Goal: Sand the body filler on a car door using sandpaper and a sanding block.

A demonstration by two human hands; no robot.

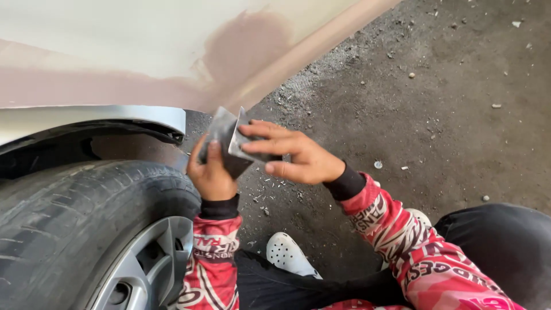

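A folded grey sheet of sandpaper (pixel 228 133) is held between both hands, just below the car's body panel. My left hand (pixel 211 175) grips its lower left part, thumb on the front. My right hand (pixel 295 154) pinches its right edge with the fingers stretched across it. The white car body panel (pixel 115 40) above carries a reddish-brown patch of sanded filler (pixel 241 54). The hands hover beside the black tyre (pixel 74 218).
The wheel arch edge (pixel 138 117) and a silver wheel rim (pixel 146 267) lie at the left. Rough dark concrete floor (pixel 436 103) with scattered grit spreads to the right. A white clog shoe (pixel 287 252) and my dark trouser knee (pixel 493 235) are below.
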